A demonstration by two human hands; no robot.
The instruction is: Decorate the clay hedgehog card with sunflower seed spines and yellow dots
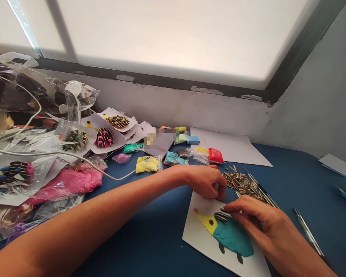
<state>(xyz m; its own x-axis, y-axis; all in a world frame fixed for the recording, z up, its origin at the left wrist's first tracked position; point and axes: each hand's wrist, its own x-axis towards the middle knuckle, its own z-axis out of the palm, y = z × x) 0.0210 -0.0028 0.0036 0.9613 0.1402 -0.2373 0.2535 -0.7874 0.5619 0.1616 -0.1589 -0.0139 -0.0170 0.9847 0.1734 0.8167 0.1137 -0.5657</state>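
Note:
On a white sheet of paper (200, 238) lies a flat clay hedgehog with a teal body (233, 236), a yellow head (206, 222), a black eye and small dark feet. A few striped sunflower seeds (220, 217) stick in the clay just behind the head. My right hand (259, 219) pinches a sunflower seed (225, 210) beside them, over the top edge of the body. My left hand (207, 181) rests at the paper's upper edge, its fingers curled next to a pile of loose sunflower seeds (242, 184). Whatever its fingertips may hold is hidden.
Bagged clay in yellow (147, 164), teal (175, 158) and red (215, 155) lies beyond my left arm. Finished seed hedgehogs on paper (105, 136), plastic wrapping and a white cable (60, 154) crowd the left. A clear pen (308, 232) lies at right.

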